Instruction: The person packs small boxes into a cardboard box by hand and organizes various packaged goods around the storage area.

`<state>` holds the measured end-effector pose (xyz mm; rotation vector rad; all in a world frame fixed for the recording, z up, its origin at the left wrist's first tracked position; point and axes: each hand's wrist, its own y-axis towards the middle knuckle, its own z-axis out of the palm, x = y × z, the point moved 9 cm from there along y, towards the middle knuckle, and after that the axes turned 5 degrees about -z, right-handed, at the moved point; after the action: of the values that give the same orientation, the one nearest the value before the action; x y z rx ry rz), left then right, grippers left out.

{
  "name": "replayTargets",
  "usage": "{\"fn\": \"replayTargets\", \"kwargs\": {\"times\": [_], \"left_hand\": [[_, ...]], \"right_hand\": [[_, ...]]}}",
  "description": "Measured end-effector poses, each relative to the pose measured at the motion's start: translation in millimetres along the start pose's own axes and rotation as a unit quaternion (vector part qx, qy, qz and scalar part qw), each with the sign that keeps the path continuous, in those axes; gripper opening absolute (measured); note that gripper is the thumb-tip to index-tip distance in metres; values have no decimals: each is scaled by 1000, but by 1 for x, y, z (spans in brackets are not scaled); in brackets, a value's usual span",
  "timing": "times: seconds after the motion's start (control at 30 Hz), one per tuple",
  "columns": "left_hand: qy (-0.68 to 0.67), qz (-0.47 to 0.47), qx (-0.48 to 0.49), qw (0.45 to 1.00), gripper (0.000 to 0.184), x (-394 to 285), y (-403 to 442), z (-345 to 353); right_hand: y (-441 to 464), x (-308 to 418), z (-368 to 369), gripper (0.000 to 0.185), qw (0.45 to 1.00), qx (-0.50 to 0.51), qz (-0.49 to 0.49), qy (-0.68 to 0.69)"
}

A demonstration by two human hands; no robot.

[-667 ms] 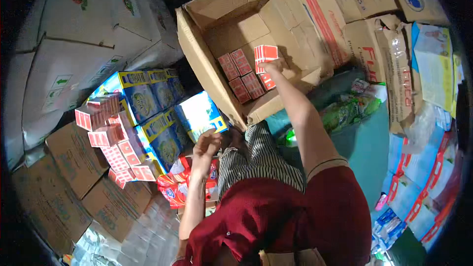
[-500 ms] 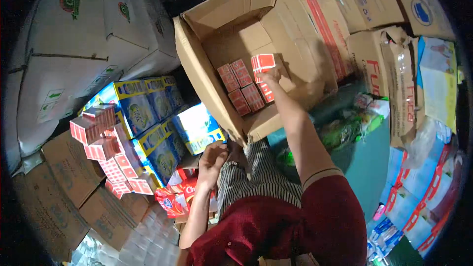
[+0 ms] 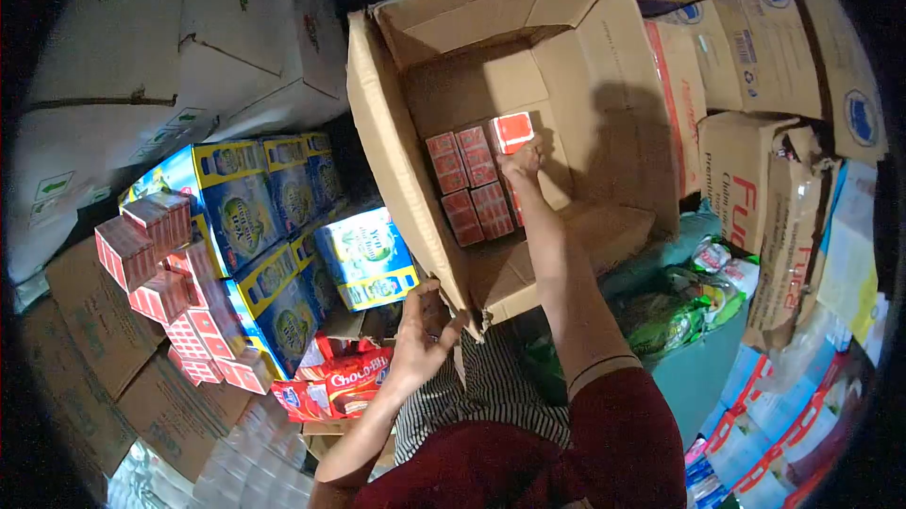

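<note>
A large open cardboard box [image 3: 623, 150] stands in front of me, tilted in view. Down inside it, my right hand [image 3: 523, 164] has its fingers closed at the near side of a small red-and-white pack [image 3: 513, 133]. Left of that pack, several matching red packs [image 3: 468, 183] sit side by side on the box bottom. Part of another pack is hidden under my right hand and forearm. My left hand [image 3: 423, 339] is by the box's near left corner, holding nothing, thumb and fingers apart. Whether its fingertips touch the cardboard, I cannot tell.
More red-and-white packs [image 3: 193, 320] are piled on the left, against blue-and-yellow cartons [image 3: 236, 212]. A loose blue-and-white carton [image 3: 363, 250] lies beside the box. Red snack bags [image 3: 349, 382] are below it. Green bags [image 3: 679, 311] and brown cartons [image 3: 755, 198] stand on the right.
The pack at my right hand sits lower among the others. My left hand has moved toward the box corner and its fingers have spread. The whole view has shifted slightly.
</note>
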<state>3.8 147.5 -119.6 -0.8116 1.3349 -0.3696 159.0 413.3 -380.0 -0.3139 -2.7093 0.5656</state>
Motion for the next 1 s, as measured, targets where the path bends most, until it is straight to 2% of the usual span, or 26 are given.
{"fn": "replayTargets", "kwargs": {"times": [0.03, 0.07, 0.1, 0.17, 0.2, 0.27, 0.37, 0.4, 0.43, 0.47, 0.53, 0.6, 0.67, 0.7, 0.77, 0.8, 0.87, 0.9, 0.93, 0.97, 1.0], "left_hand": [[27, -8, 0, 1000, 48, 4, -1, -1], [33, 62, -12, 997, 52, -3, 0, 0], [24, 49, -13, 998, 52, 0, 1, 0], [5, 20, -15, 1000, 53, 2, 1, -1], [-10, 28, -9, 1000, 53, 2, 0, 0], [-40, 49, -1, 998, 54, 1, 0, 0], [74, -20, 17, 997, 61, -15, -8, -2], [47, 14, 16, 999, 60, -5, -8, -4], [128, 53, -1, 990, 59, -10, -12, -8], [105, 78, -3, 991, 56, -15, -15, -12], [68, 132, -37, 988, 52, -15, -19, -25], [67, 121, -86, 987, 53, -33, -30, -46], [42, 127, -114, 984, 51, -35, -39, -71], [12, 104, -104, 989, 48, -41, -49, -84], [18, 86, -168, 982, 51, -44, -68, -127], [8, 111, -214, 970, 54, -45, -78, -152], [-32, 165, -318, 933, 56, -27, -96, -212], [-61, 194, -376, 904, 56, -15, -106, -246], [-53, 179, -451, 873, 60, -9, -124, -277], [-46, 163, -525, 834, 65, -6, -144, -309], [-115, 146, -541, 820, 70, 2, -151, -336]], "right_hand": [[-1, -1, 1, 89, 1000, -13, -15, -5], [-2, -2, 8, 88, 1000, 13, -22, -8], [-2, -4, 14, 86, 999, 39, -30, -11], [-16, 4, 13, 83, 990, 143, 13, 12], [-1, -23, 59, 83, 988, 151, 1, 23], [-32, 2, 27, 87, 974, 224, -5, 22], [-54, 22, 12, 78, 956, 274, -9, -107], [-61, 34, 6, 74, 947, 286, -30, -146], [-64, 39, 1, 70, 946, 276, -54, -160], [-62, 48, -7, 66, 959, 233, -91, -135], [-55, 66, -37, 59, 974, 112, -182, 74], [-70, 95, -92, 51, 921, 72, -250, 289], [-104, 130, -149, 44, 838, 76, -301, 448], [-123, 147, -170, 41, 816, 77, -343, 459], [-165, 178, -202, 39, 792, 61, -419, 441], [-188, 195, -215, 41, 784, 48, -451, 424], [-238, 213, -206, 40, 763, 165, -271, 563], [-277, 227, -205, 41, 753, 186, -278, 567], [-300, 232, -197, 39, 722, 222, -274, 595], [-320, 234, -189, 37, 758, 221, -219, 573], [-326, 235, -173, 35, 743, 255, -216, 579]]}}
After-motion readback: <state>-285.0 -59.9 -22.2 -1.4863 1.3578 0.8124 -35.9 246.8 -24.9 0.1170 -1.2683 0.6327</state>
